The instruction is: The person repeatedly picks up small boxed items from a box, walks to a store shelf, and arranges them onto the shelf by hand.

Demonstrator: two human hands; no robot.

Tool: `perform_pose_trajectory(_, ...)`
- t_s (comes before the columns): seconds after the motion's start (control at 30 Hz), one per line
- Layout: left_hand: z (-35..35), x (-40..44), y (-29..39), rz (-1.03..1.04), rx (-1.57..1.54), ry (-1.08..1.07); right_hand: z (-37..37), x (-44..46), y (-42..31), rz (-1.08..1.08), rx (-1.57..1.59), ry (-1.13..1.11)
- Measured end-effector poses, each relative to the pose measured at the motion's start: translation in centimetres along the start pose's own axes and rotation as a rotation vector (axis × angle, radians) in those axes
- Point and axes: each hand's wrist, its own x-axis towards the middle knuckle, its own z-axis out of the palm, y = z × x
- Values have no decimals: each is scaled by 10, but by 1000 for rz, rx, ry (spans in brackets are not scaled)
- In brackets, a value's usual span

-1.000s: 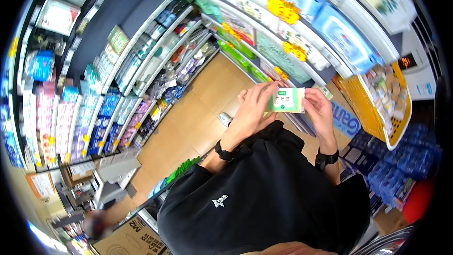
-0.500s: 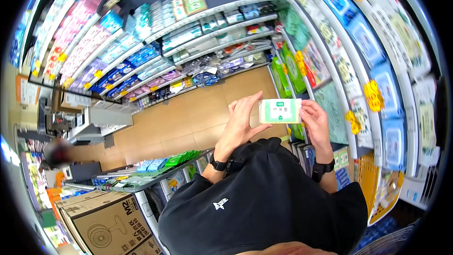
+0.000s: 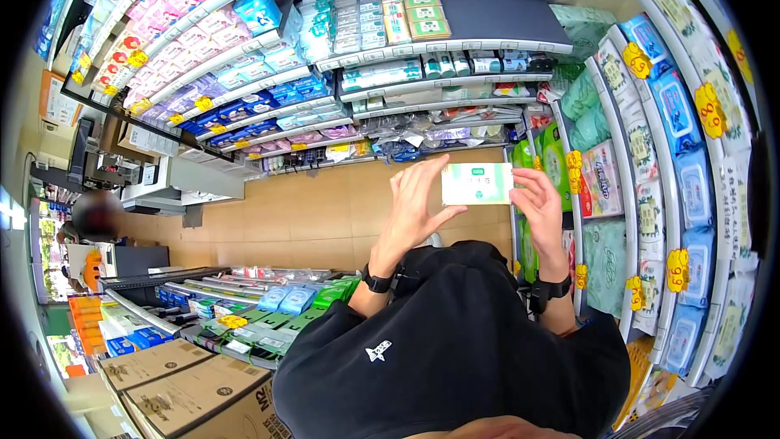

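Note:
A small flat green-and-white packet (image 3: 477, 184) with printed characters is held up in front of my chest, its printed face towards me. My right hand (image 3: 540, 207) pinches it at the right edge between thumb and fingers. At the packet's left end is my left hand (image 3: 414, 205), thumb and index finger spread wide; the thumb tip lies by the lower edge and the index tip by the upper left corner. Whether those tips touch it is hard to tell. Similar green-topped packets (image 3: 425, 14) stand on the shelf ahead.
Shelves (image 3: 447, 50) of packaged goods run ahead, and wipes packs (image 3: 696, 187) line the right side. Low racks (image 3: 268, 317) and cardboard boxes (image 3: 191, 386) stand at the left. Tiled floor (image 3: 301, 219) lies between. A blurred person (image 3: 99, 215) is at far left.
My view has shifted, so the shelves and boxes sit differently in it. The packet stays between my hands with almost the same grip, and glare now whitens part of its print.

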Motion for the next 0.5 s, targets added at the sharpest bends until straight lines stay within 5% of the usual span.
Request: perform_pose_trajectory(0.5, -5, 93, -80, 17, 122, 13, 24, 121, 24, -14, -87, -72)
